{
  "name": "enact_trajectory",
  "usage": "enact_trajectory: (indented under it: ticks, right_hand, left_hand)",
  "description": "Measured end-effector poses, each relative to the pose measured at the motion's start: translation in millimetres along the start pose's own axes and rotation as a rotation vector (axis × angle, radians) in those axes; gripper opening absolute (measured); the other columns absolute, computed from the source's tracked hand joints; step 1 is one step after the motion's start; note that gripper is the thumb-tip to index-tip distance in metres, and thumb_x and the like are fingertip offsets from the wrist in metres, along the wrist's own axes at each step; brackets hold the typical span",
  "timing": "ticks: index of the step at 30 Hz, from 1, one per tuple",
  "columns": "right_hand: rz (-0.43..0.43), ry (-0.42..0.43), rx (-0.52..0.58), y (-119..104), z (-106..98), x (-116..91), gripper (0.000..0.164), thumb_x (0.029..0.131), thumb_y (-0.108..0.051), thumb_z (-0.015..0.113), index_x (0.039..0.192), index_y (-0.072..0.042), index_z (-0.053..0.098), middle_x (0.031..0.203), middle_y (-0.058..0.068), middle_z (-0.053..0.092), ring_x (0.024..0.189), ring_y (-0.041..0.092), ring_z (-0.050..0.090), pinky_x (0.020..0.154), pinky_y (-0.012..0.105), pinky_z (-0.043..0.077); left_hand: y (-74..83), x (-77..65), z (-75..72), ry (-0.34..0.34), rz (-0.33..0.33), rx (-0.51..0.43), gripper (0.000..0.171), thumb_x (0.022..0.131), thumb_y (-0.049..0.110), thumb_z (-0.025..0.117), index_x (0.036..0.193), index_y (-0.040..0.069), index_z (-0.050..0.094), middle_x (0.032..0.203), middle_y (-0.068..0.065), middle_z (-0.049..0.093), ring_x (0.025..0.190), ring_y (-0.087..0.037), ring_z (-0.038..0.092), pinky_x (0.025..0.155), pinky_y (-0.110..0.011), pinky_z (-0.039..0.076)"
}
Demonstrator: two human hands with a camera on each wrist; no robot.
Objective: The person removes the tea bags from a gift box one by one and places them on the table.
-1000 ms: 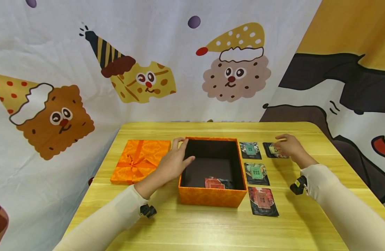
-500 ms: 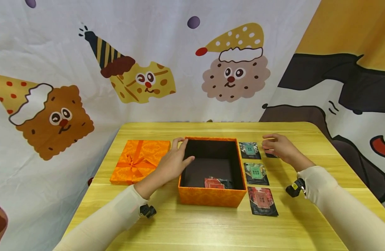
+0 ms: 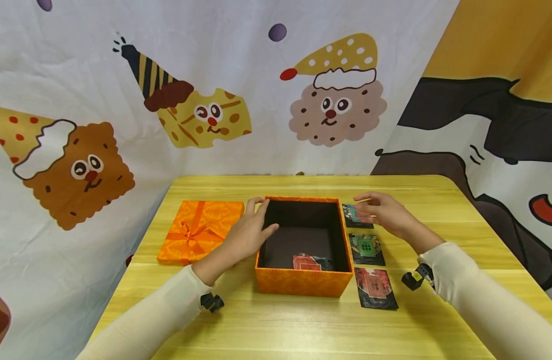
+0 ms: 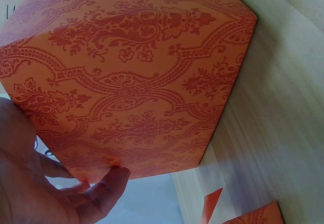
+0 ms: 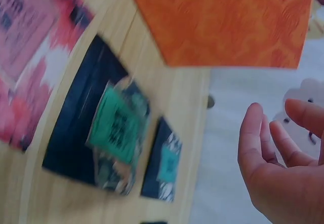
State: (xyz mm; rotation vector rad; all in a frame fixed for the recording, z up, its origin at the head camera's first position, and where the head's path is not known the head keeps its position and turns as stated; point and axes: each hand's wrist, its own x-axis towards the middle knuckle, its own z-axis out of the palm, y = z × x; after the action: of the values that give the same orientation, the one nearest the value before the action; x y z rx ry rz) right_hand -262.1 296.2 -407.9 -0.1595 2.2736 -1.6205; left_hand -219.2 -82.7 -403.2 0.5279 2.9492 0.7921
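- Gripped the box (image 3: 304,284) at its far left corner with the left hand (image 3: 248,231), thumb over the rim and fingers outside, presumably to stop it sliding.
- Held the right hand (image 3: 390,215) raised over the teal packet (image 3: 351,216), fingers loosely bent, with nothing visible in its grasp; perhaps left relaxed because of such thin, flat things.
- Saw the green packet (image 3: 367,248) and red packet (image 3: 376,288) lying nearer, in one column with the teal, right of the box, probably to give each label a clear view.
- Glimpsed inner packets (image 3: 308,263) by the near wall; could not tell how many.
- Had the lid (image 3: 199,232) bow-up on the table (image 3: 298,325), left of the box, likely to leave its opening unblocked.
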Motion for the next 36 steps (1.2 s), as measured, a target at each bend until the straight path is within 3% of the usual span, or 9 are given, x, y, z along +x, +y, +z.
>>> enact_trajectory:
  ticks: [4,10,17,21,36]
  right_hand:
    - [-0.017,-0.028,0.021,-14,11,-5,0.050,0.107,-0.022,0.059,0.145,0.007,0.044,0.131,0.021,0.054,0.104,0.020,0.067,0.094,0.038,0.057]
    - [-0.037,-0.061,0.039,-34,26,-15,0.044,0.106,-0.020,0.061,0.136,0.010,0.049,0.112,0.009,0.060,0.092,0.017,0.065,0.082,0.030,0.058]
    - [-0.052,-0.098,0.066,-52,45,-22,0.035,0.105,-0.017,0.063,0.127,0.010,0.055,0.107,0.018,0.063,0.084,0.020,0.063,0.078,0.030,0.059]
    - [-0.060,-0.144,0.079,-61,55,-25,0.027,0.105,-0.014,0.061,0.122,0.006,0.058,0.109,0.020,0.064,0.088,0.023,0.067,0.083,0.032,0.059]
    - [-0.053,-0.258,0.045,-80,111,-16,0.021,0.103,-0.011,0.063,0.120,0.002,0.063,0.113,0.022,0.066,0.100,0.029,0.070,0.088,0.039,0.060]
  left_hand:
    - [-0.1,-0.4,0.0,-0.003,-0.004,-0.003,0.077,0.104,0.040,0.063,0.163,0.007,0.028,0.161,-0.016,0.027,0.050,-0.017,0.045,0.048,-0.029,0.040]
    - [-0.9,-0.3,0.6,-0.001,-0.001,-0.003,0.077,0.103,0.040,0.063,0.163,0.007,0.028,0.161,-0.015,0.027,0.050,-0.017,0.044,0.048,-0.028,0.040]
    - [-1.6,-0.9,0.5,-0.005,0.002,-0.011,0.077,0.104,0.041,0.062,0.164,0.007,0.027,0.161,-0.015,0.026,0.049,-0.017,0.044,0.047,-0.029,0.040]
    - [-1.7,-1.0,-0.5,-0.010,0.003,-0.016,0.077,0.104,0.041,0.061,0.164,0.007,0.026,0.162,-0.015,0.025,0.049,-0.017,0.044,0.046,-0.029,0.040]
    - [-1.6,1.1,0.8,0.002,-0.002,-0.011,0.078,0.103,0.041,0.063,0.163,0.006,0.027,0.160,-0.016,0.027,0.054,-0.017,0.049,0.049,-0.029,0.043]
